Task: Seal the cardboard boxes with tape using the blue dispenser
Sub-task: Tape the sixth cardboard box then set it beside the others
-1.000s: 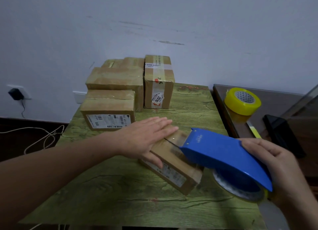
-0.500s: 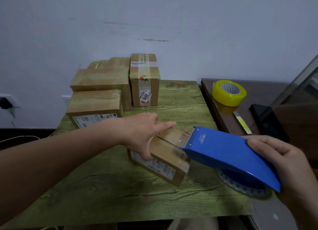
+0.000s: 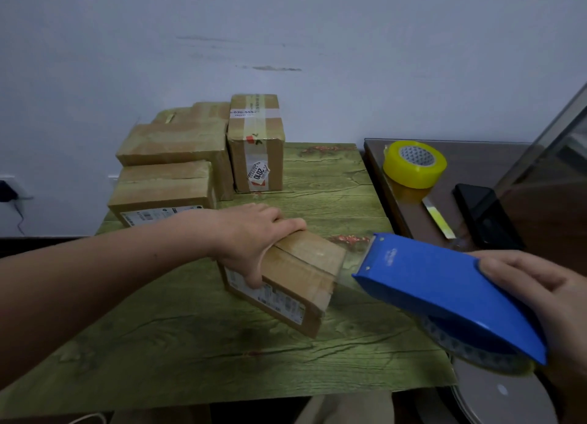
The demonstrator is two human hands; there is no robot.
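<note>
Green wood-grain table, centre: left hand gripping small brown cardboard box; right hand clasping blue plastic tape dispenser. Clear tape stretched to box, uncut. Far-left corner stacked boxes: sealing status unclear.

Table: green wood-grain top, set against a pale wall.

Near box: mid-table, skew to the edges. Printed label on its front side, clear tape across its right end.

Back left: a cluster of boxes packed close.
- Low box in front, label on its front face.
- Taller box just behind it, touching.
- More cartons behind those, partly hidden.
- Upright box just right of the cluster, taped, stickers on its front.

Side table: dark, glossy, right beside the green top. On it a yellow tape roll, a yellowish strip and a black phone near the strip.
</note>
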